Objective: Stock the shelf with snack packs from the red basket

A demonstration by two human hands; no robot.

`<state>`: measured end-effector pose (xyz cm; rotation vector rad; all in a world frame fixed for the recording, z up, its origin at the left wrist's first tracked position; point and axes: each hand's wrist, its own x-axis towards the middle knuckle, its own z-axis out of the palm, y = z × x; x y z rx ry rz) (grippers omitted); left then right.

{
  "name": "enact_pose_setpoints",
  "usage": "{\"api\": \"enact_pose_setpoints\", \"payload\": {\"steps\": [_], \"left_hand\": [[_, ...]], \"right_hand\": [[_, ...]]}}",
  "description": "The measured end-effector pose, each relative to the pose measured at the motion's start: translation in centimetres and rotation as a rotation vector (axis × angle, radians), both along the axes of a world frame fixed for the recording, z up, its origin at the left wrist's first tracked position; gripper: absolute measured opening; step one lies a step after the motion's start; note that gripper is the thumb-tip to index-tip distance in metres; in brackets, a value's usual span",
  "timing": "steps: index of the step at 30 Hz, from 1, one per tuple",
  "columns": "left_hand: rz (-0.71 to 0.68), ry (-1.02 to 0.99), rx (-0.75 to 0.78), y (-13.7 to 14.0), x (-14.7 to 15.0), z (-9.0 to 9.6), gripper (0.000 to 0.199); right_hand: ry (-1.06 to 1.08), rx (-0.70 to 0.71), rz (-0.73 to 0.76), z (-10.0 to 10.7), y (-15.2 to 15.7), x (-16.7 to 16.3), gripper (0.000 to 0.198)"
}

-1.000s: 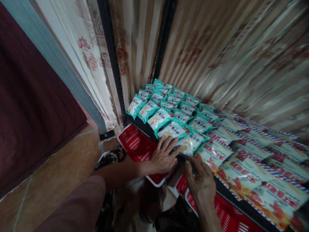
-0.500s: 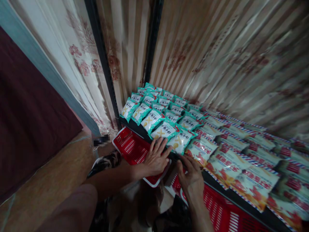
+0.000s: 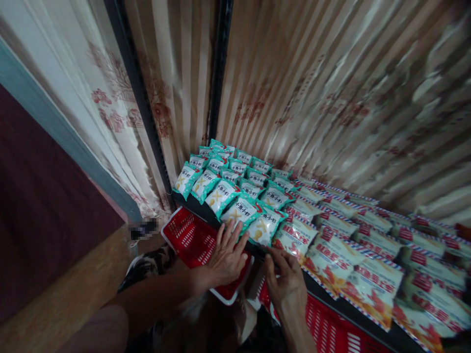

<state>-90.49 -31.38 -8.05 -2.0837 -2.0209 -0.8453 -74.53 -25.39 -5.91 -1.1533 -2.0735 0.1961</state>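
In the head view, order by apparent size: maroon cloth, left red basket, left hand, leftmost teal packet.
1. Maroon cloth
2. Left red basket, partly covered
3. Left hand
4. Leftmost teal packet

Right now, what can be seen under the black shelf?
The black shelf has one red basket below its front edge, partly behind the left hand, and another red basket partly behind the right hand. Anything farther back is covered.

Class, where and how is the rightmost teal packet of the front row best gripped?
Probably pinched by its lower edge, from the front: the teal packet has that edge beside the black shelf edge, while neighbouring packets crowd both sides and its top.
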Motion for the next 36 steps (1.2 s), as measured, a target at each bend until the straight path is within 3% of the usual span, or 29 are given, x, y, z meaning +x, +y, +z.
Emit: {"api": "enact_pose_setpoints", "payload": {"steps": [5,12,17,27,32,36], "left_hand": [[0.2,-0.092,0.038,1.7,-2.3,0.8,0.056],[0.238,-0.122,0.048,2.7,-2.6,0.3,0.054],[0.29,-0.216,0.078,2.3,-2.7,0.4,0.054],[0.329,-0.422,0.088,1.5,-3.7,-0.3,0.05],[0.339,-0.524,0.049,1.7,-3.9,-0.2,0.05],[0.354,-0.619,0.023,2.1,-4.1,-0.5,0.05]], "right_hand": [[0.004,0.006,0.088,0.4,0.0,-1.3,0.031],[0.038,0.043,0.155,1.1,0.1,-2.5,0.028],[-0.016,0.119,0.216,3.0,1.6,-2.9,0.028],[-0.342,0.156,0.27,8.9,8.1,-11.4,0.034],[-0.527,0.11,0.242,9.5,9.5,-14.0,0.028],[-0.522,0.076,0.251,9.4,10.3,-15.0,0.023]]}}
